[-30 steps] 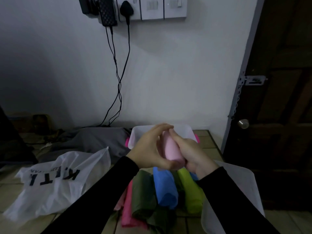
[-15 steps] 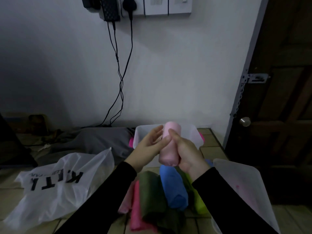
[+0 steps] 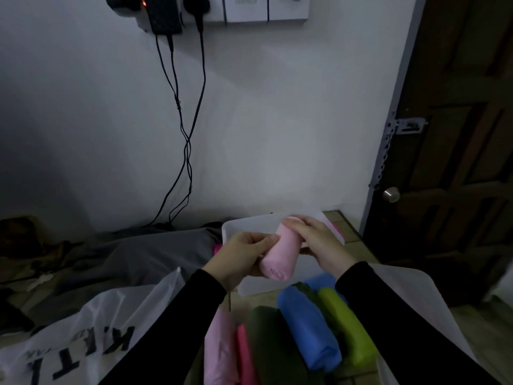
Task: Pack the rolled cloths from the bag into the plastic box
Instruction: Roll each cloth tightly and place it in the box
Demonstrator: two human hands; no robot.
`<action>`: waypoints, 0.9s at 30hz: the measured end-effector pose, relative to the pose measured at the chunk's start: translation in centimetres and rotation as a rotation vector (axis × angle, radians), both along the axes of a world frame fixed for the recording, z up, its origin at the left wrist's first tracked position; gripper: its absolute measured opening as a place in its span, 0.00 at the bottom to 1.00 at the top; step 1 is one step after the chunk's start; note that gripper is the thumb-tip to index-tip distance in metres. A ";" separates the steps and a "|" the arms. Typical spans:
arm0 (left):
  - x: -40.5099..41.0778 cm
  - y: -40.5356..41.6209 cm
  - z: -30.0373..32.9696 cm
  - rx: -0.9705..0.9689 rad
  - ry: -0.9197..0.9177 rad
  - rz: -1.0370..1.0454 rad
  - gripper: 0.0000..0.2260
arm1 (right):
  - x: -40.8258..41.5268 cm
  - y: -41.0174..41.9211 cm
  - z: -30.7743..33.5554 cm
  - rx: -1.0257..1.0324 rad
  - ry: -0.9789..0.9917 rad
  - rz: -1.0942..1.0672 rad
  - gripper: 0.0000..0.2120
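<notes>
Both hands hold a pink roll (image 3: 279, 252) over the box (image 3: 249, 226): the left hand (image 3: 244, 258) has its fingers curled round the near end, and the right hand (image 3: 319, 243) has its fingers wrapped over the far end. More rolls, blue (image 3: 308, 326), green (image 3: 347, 329) and pink (image 3: 220, 351), lie on the floor below the arms, with the bag (image 3: 83, 329) to the left

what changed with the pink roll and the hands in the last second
Both hands, left and right, kept hold of the pink roll and carried it forward over the plastic box, tilting it. The rolls on the floor and the bag stayed put.
</notes>
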State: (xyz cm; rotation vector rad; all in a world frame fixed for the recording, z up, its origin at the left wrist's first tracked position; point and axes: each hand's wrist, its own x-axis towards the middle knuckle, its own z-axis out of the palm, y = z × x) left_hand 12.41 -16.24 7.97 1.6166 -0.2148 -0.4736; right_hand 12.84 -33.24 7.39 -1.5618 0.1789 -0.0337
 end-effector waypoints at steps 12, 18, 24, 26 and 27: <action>6.6 -0.7 -2.6 0.658 -0.312 0.317 0.14 | 3.2 -5.3 -4.0 -1.118 -0.008 -0.164 0.29; 7.6 -2.3 -4.4 1.078 -0.260 0.190 0.16 | 3.6 -5.6 -5.0 -1.032 0.089 -0.060 0.33; 10.5 -2.5 -8.0 1.410 -0.218 -0.031 0.18 | 3.6 -5.8 -5.6 -0.972 0.081 -0.102 0.32; 11.1 -2.4 -8.9 1.485 -0.219 -0.093 0.18 | 3.9 -5.8 -5.7 -0.966 0.096 -0.104 0.31; 11.0 -2.4 -8.7 1.507 -0.213 -0.106 0.18 | 3.9 -5.8 -5.6 -0.972 0.106 -0.103 0.31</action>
